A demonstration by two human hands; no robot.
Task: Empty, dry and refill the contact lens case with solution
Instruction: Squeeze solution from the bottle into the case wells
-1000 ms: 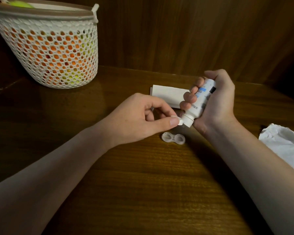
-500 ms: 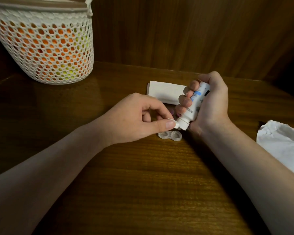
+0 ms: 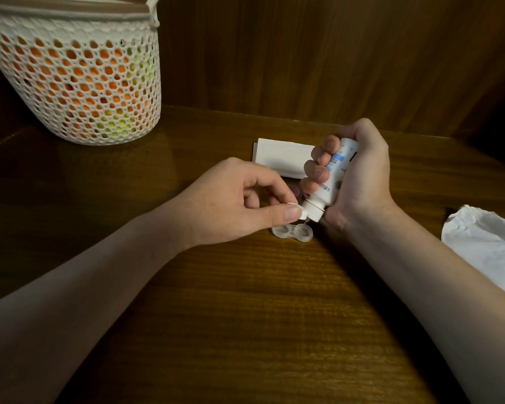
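Far left, on dark brown wooden tabletop (image 3: 245,316): white perforated plastic basket (image 3: 79,83), orange and yellow contents. Behind: dark wood-panelled wall (image 3: 333,53). Left hand (image 3: 233,202) pinching flip cap (image 3: 296,209). Below: clear twin-well contact lens case (image 3: 292,232), uncapped, flat. Folded white paper (image 3: 280,158) behind. Right hand (image 3: 359,176) gripping inverted white solution bottle (image 3: 331,182). Crumpled white tissue (image 3: 487,246) far right.

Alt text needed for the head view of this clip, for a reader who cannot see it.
The right hand tilts a white solution bottle nozzle-down over a clear open contact lens case on a dark wooden table, while the left hand pinches the bottle's flip cap. A white mesh basket stands far left.
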